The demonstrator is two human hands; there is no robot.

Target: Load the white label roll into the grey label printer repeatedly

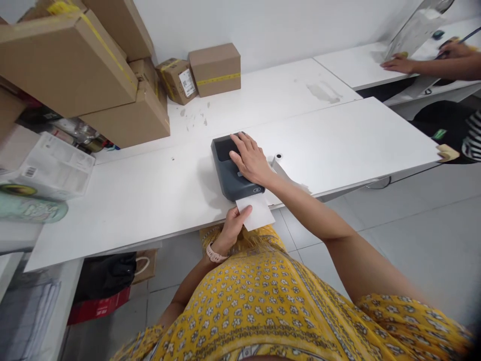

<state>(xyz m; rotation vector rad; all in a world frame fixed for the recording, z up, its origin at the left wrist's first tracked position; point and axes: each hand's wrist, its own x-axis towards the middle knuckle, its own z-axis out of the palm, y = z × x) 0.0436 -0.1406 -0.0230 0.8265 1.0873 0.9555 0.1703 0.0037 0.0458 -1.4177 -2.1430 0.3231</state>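
A dark grey label printer (235,183) stands near the front edge of the white table. From its front end a blank white label (257,213) sticks out past the table edge. My left hand (235,223) pinches that label's left side, thumb on top. On the wrist is a pink band. My right hand (250,159) lies flat over the right part of the printer's top, fingers spread over its dark panel. To the right of the printer sits a small white paper roll (278,157), with a strip of paper (293,180) trailing from it.
Cardboard boxes (67,60) are stacked on the left, with two smaller cartons (220,70) against the wall. A white box (67,160) and a green bottle (33,208) lie at far left. Another person's hands (400,64) work at the right-hand table. A yellowish corner guard (449,153) covers the table's corner.
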